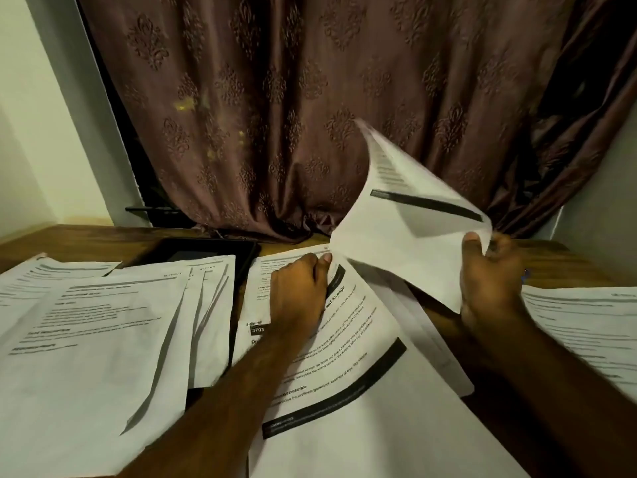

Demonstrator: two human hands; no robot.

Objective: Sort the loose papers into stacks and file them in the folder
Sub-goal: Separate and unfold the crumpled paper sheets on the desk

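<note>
Loose papers, white printed sheets with black header bars, lie spread over the desk point(565, 260).

At 9 o'clock: fanned stack point(103, 322) of several overlapping sheets, lying flat, edges offset.

Centre: sheets point(362, 339) lying flat but skewed, text running diagonally; one more sheet pokes out beneath them toward 4 o'clock.

At 1 o'clock: single sheet point(406, 229) lifted off the desk, curled, far corner pointing up, motion-blurred.

At 3 o'clock: another sheet point(586, 322), flat, partly cut by the frame edge.

Dark flat folder point(213, 251) at 11 o'clock, partly covered by the fanned stack.
</note>
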